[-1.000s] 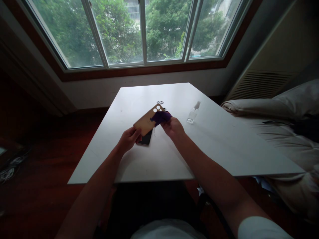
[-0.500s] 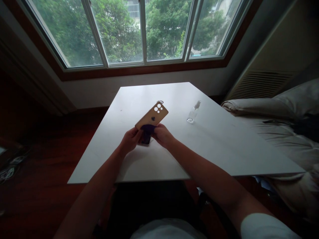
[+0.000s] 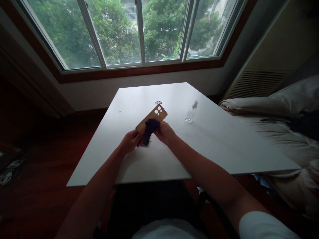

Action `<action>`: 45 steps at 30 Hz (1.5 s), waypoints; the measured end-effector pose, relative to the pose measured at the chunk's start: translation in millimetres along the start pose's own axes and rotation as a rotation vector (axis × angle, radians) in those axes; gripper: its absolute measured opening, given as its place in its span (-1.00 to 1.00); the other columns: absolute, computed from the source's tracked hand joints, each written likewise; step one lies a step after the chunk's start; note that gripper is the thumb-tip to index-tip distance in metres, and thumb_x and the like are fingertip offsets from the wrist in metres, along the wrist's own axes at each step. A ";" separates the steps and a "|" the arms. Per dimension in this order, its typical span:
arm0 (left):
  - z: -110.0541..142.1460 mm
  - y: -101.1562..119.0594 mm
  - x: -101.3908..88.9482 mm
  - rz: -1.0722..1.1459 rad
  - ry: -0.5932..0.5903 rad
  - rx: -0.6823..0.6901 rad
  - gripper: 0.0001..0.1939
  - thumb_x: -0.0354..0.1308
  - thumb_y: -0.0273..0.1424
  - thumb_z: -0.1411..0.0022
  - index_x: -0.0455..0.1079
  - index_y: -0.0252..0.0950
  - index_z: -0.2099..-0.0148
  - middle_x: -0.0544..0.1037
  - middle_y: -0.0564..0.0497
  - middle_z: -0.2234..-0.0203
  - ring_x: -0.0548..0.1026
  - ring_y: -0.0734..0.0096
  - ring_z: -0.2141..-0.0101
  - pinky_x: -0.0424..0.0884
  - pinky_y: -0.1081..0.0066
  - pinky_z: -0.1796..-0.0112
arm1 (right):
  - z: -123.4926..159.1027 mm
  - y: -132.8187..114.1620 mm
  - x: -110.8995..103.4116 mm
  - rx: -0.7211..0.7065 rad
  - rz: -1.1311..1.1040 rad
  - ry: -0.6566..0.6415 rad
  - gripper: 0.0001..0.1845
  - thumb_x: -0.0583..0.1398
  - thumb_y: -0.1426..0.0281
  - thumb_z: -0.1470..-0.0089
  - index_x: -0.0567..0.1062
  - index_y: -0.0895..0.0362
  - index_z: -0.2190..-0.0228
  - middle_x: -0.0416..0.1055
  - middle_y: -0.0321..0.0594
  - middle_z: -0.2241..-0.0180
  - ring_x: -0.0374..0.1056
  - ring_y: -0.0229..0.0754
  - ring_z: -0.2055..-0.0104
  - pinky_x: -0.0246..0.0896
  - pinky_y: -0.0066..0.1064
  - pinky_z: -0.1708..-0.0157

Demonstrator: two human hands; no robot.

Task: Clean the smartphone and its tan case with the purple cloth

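A gold phone case [image 3: 142,125] with round camera cutouts is held tilted above the table by my left hand [image 3: 129,142], whose fingers close on its lower left end. My right hand [image 3: 165,132] pinches a dark purple cloth [image 3: 152,124], which lies across the middle of the case and covers the dark mark there. Below them, a dark phone [image 3: 145,142] shows in part on the table; the cloth and my hands hide the rest of it.
A clear spray bottle [image 3: 190,114] stands on the white table [image 3: 211,146] to the right. Behind the case lies a small dark ring-like item [image 3: 158,102]. Beige bedding [image 3: 269,129] is beyond the table's right edge, and a window [image 3: 119,36] is ahead.
My right hand has moved the cloth up over the case, covering the dark mark that showed before. My left hand keeps its hold. The whole view has shifted slightly.
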State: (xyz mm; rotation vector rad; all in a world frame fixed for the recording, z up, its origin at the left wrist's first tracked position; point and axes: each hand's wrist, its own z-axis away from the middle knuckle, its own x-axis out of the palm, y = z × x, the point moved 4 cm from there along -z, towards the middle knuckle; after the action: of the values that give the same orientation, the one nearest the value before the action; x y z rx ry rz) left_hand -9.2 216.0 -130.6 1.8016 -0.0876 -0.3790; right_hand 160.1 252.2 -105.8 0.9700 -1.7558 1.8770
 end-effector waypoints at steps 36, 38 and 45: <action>0.4 1.8 0.6 0.027 -0.016 -0.031 -0.50 0.19 0.00 -0.36 0.32 -0.31 0.43 0.39 0.09 0.70 0.24 0.60 0.70 0.09 0.51 0.62 | 1.7 -12.1 4.1 -0.036 0.035 -0.044 -0.70 0.41 0.52 0.18 0.59 0.14 0.29 0.63 -0.22 0.29 0.51 -0.10 0.22 0.49 -0.28 0.11; 0.3 3.2 -1.2 0.029 -0.018 -0.019 -0.50 0.19 0.00 -0.36 0.31 -0.31 0.43 0.38 0.09 0.70 0.25 0.60 0.69 0.10 0.51 0.61 | -1.7 -16.8 0.4 -0.063 0.006 -0.032 -0.67 0.41 0.55 0.19 0.59 0.14 0.28 0.63 -0.25 0.29 0.51 -0.13 0.22 0.49 -0.32 0.10; 1.0 2.4 -5.6 0.039 0.034 0.002 -0.53 0.23 0.00 -0.33 0.39 -0.32 0.37 0.45 0.06 0.63 0.31 0.54 0.63 0.19 0.48 0.57 | -4.8 -18.2 -5.8 -0.086 -0.007 0.012 -0.61 0.44 0.60 0.25 0.60 0.12 0.29 0.64 -0.29 0.29 0.53 -0.16 0.23 0.49 -0.37 0.14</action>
State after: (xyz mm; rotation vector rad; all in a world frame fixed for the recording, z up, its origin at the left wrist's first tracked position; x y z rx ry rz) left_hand -14.5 215.8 -127.4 1.8052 -0.0995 -0.3200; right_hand 175.7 260.4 -96.9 0.9297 -1.8072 1.7842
